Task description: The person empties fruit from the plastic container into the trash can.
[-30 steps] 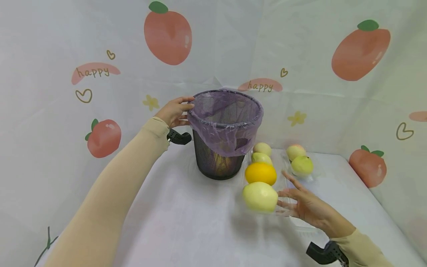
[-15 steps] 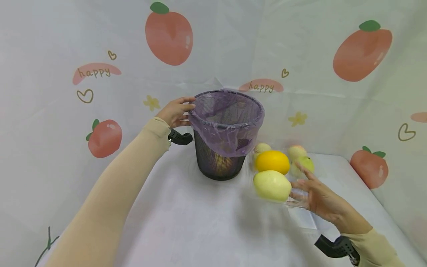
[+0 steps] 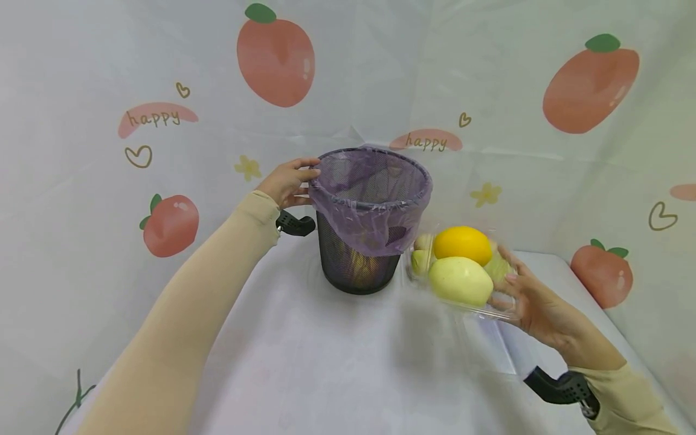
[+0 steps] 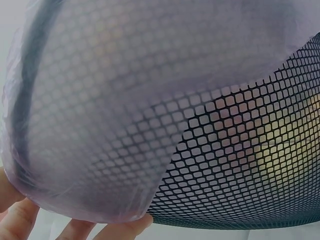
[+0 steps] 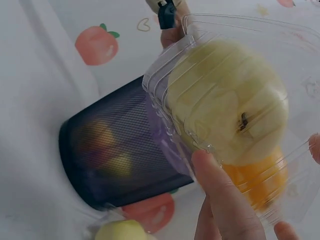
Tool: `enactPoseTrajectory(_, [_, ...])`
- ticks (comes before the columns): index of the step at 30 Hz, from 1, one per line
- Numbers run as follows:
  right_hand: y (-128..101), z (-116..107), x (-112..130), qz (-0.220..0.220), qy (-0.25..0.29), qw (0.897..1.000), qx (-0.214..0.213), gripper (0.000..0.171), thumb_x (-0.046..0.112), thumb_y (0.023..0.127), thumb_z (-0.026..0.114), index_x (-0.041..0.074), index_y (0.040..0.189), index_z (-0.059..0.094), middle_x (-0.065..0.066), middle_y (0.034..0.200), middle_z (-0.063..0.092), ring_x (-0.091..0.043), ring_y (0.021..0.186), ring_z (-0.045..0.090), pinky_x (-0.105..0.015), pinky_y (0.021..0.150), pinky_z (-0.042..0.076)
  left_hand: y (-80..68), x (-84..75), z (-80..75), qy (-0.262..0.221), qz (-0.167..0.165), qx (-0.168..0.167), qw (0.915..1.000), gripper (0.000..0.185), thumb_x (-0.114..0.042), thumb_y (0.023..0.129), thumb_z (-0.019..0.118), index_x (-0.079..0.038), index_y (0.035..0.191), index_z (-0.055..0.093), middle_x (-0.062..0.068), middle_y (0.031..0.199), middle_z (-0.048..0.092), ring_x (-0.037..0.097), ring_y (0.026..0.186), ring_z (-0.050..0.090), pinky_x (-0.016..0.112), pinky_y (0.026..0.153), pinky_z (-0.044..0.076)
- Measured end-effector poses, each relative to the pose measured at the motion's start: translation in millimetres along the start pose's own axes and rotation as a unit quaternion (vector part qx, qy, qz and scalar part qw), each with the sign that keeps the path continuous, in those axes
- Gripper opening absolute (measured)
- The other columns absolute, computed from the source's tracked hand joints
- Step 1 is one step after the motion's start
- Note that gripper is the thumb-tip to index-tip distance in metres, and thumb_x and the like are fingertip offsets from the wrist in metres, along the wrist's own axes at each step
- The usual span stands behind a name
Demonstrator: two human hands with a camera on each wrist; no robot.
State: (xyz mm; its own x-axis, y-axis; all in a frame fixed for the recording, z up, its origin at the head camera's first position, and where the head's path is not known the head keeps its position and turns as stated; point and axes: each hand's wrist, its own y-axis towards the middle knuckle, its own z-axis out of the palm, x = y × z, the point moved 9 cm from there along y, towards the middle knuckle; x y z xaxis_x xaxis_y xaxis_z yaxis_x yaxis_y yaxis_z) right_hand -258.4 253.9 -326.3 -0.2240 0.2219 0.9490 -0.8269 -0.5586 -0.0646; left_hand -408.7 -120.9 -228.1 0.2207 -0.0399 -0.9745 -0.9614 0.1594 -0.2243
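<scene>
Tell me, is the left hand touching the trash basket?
Touching. The head view shows the left hand with its fingers on the rim of the basket; the left wrist view shows fingertips against the purple bag.

We note a black mesh bin point(image 3: 356, 266) lined in translucent purple point(image 3: 375, 199), an orange fruit point(image 3: 462, 243), a pale yellow-green fruit point(image 3: 459, 280), and peach-printed white backdrop point(image 3: 274, 54).

A white-clothed table point(image 3: 326, 362) bears a black mesh bin point(image 3: 356, 266).
</scene>
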Motion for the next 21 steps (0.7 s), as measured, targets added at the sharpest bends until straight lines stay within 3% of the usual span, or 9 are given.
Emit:
enactPoseTrajectory(4, [1,-5,10,-0.013,0.028,1.0,0.003,0.066,0.023,0.105,0.027,0.045,0.151,-0.015,0.004,0.136,0.044,-0.027,0.119,0.059,-0.044,0.096,0.052,-1.8,-0.5,0.4,0.001,-0.001,-0.002,1.0,0.05,-0.016,0.103,0.047,-0.023,0.151,0.036,0.009,0.152,0.035,0.028,0.121,0.051,0.043,0.105,0.045])
enactPoseTrajectory(10, [4,0,33,-0.019,0.098,0.995,0.017,0.066,0.018,0.106,0.026,0.046,0.151,-0.013,-0.001,0.13,0.054,-0.03,0.118,0.06,-0.04,0.091,0.054,-3.9,-1.1,0.7,0.001,0.002,-0.001,1.0,0.05,-0.016,0.103,0.047,-0.022,0.151,0.036,0.008,0.152,0.034,0.028,0.122,0.05,0.043,0.104,0.046])
enactPoseTrajectory(12, [7,1,41,-0.017,0.107,0.994,0.005,0.066,0.017,0.106,0.027,0.047,0.151,-0.011,-0.012,0.15,0.036,-0.031,0.118,0.06,-0.04,0.089,0.055,-4.2,-1.3,0.4,0.001,0.003,-0.001,1.0,0.05,-0.016,0.103,0.047,-0.022,0.151,0.036,0.008,0.152,0.035,0.028,0.121,0.05,0.044,0.104,0.046])
enactPoseTrajectory(14, [10,-1,49,-0.015,0.105,0.994,-0.019,0.066,0.019,0.105,0.029,0.05,0.15,-0.007,-0.018,0.161,0.006,-0.03,0.115,0.062,-0.04,0.088,0.055,-4.1,-1.3,0.2,-0.001,0.003,0.0,1.0,0.05,-0.016,0.103,0.047,-0.022,0.151,0.036,0.008,0.152,0.034,0.028,0.122,0.05,0.044,0.104,0.045])
enactPoseTrajectory(17, [13,-7,59,-0.013,0.102,0.993,-0.063,0.067,0.019,0.105,0.034,0.053,0.15,-0.002,-0.012,0.153,-0.038,-0.027,0.11,0.065,-0.042,0.087,0.056,-3.2,-1.3,0.0,-0.004,0.003,0.0,1.0,0.05,-0.015,0.103,0.046,-0.022,0.151,0.035,0.008,0.152,0.034,0.03,0.125,0.049,0.044,0.104,0.045])
enactPoseTrajectory(21, [17,-16,72,-0.017,0.115,0.987,-0.107,0.067,0.018,0.104,0.04,0.055,0.149,0.007,-0.013,0.159,-0.013,-0.026,0.105,0.067,-0.046,0.085,0.056,-0.9,-0.3,-0.2,-0.007,0.003,0.001,1.0,0.05,-0.014,0.103,0.046,-0.022,0.151,0.035,0.008,0.153,0.033,0.031,0.129,0.047,0.044,0.104,0.045])
